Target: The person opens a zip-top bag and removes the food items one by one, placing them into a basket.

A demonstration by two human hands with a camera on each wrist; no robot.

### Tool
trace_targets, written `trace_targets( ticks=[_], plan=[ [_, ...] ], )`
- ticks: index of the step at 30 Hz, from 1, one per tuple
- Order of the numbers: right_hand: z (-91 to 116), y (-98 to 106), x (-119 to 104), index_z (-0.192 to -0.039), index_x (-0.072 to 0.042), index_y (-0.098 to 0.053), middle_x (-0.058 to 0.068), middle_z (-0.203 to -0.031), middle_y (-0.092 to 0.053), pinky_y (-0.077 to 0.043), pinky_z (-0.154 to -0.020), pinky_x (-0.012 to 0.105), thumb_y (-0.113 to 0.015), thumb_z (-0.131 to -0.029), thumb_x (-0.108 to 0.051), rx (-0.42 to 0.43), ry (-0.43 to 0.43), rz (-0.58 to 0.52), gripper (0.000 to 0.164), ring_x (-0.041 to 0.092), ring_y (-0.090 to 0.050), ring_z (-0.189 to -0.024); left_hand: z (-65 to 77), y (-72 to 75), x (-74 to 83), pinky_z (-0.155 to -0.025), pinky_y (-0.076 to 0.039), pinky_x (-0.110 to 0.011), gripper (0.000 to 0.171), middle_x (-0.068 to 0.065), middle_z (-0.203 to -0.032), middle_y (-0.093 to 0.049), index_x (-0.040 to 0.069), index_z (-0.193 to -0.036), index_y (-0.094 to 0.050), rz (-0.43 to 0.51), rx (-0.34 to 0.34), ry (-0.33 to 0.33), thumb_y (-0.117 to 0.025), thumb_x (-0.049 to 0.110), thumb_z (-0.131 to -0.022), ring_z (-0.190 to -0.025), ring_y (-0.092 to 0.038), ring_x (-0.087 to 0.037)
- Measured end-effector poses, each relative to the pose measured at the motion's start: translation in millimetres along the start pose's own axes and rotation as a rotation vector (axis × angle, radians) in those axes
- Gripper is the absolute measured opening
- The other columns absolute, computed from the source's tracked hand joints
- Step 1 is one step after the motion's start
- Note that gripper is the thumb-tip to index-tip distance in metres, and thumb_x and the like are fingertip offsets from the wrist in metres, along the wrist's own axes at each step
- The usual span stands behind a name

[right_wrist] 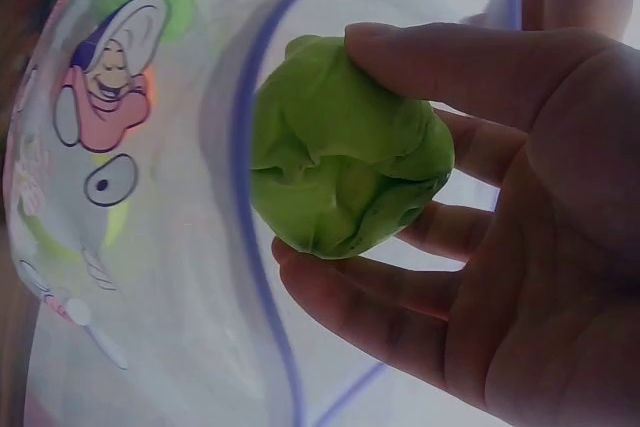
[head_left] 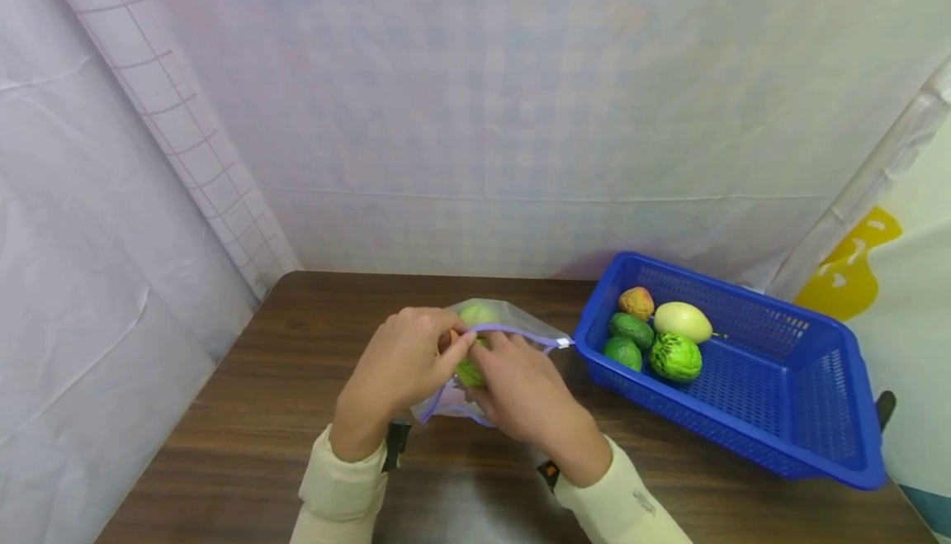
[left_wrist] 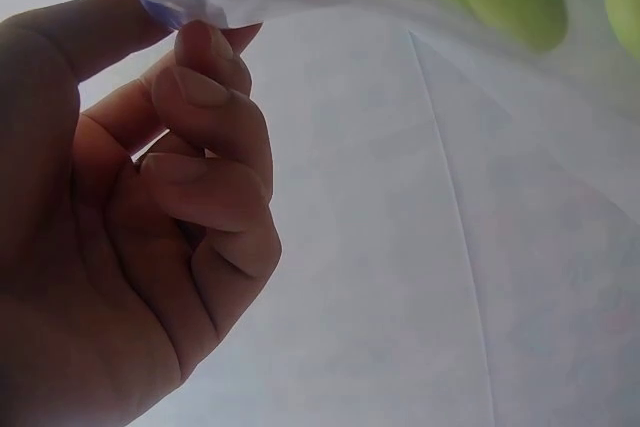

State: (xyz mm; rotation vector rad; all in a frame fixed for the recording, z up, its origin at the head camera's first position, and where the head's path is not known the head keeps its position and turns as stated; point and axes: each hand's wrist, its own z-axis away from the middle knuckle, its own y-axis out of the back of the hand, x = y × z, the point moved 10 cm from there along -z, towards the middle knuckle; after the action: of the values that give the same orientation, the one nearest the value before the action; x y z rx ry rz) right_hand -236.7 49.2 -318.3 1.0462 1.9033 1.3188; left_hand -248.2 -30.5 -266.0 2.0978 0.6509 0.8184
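Observation:
A clear zip bag (head_left: 514, 318) with a purple zip edge and cartoon print lies in front of me, its mouth open. My left hand (head_left: 401, 358) pinches its edge between thumb and fingers; the other fingers curl loosely in the left wrist view. My right hand (head_left: 526, 387) grips a small green cabbage (right_wrist: 345, 152) at the mouth, thumb on one side and fingers on the other. The cabbage is partly inside the zip line (right_wrist: 250, 107). Through the plastic, a light green item (head_left: 479, 312) shows inside, its shape blurred.
To the right is a blue basket (head_left: 765, 391) holding another green cabbage (head_left: 675, 357), a pale yellow oval item (head_left: 682, 322), two dark green items, one being this (head_left: 631, 329), and an orange-brown fruit (head_left: 636, 302). A brown wooden table (head_left: 245, 420) carries everything; pale curtains (head_left: 483, 115) hang behind.

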Motion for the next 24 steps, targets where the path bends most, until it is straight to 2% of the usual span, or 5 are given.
trace_targets(
  ticks=[3,11,20,24],
  plan=[
    [2,5,-2,-0.126,-0.021,-0.063,0.006,-0.121,-0.066,-0.057,-0.080,0.047,-0.082,-0.082,-0.034,0.018,0.011,-0.011,0.050,0.032,-0.065,-0.104,0.0,-0.4,-0.6,-0.048,-0.040,-0.019,0.012,0.009,-0.067,-0.057,0.011,-0.089,-0.076,0.004,-0.002,0.005,-0.069,0.019,-0.094,-0.054,-0.046,-0.002],
    [6,13,-6,-0.124,-0.022,-0.066,0.001,-0.118,-0.065,-0.057,-0.079,0.043,-0.084,-0.080,-0.033,0.013,0.025,-0.010,0.049,0.028,-0.065,-0.105,0.3,-0.4,-1.2,-0.048,-0.041,-0.019,0.012,0.009,-0.067,-0.058,0.011,-0.090,-0.076,0.005,-0.007,0.015,-0.069,0.019,-0.095,-0.054,-0.047,-0.003],
    [15,23,-10,-0.126,-0.027,-0.065,-0.004,-0.123,-0.062,-0.056,-0.064,0.039,-0.084,-0.078,-0.028,-0.023,0.024,-0.009,0.052,0.023,-0.063,-0.102,0.2,0.2,-1.1,-0.049,-0.041,-0.019,0.010,0.009,-0.067,-0.059,0.012,-0.088,-0.076,-0.010,0.009,0.006,-0.069,0.018,-0.094,-0.055,-0.048,-0.002],
    [19,31,-12,-0.128,-0.029,-0.064,-0.005,-0.126,-0.062,-0.057,-0.066,0.038,-0.084,-0.079,-0.029,-0.010,0.047,-0.021,0.053,0.022,-0.063,-0.104,0.3,0.6,-0.8,-0.049,-0.041,-0.019,0.011,0.009,-0.067,-0.059,0.012,-0.087,-0.075,-0.010,0.015,0.000,-0.069,0.018,-0.094,-0.055,-0.048,-0.003]
  ],
)
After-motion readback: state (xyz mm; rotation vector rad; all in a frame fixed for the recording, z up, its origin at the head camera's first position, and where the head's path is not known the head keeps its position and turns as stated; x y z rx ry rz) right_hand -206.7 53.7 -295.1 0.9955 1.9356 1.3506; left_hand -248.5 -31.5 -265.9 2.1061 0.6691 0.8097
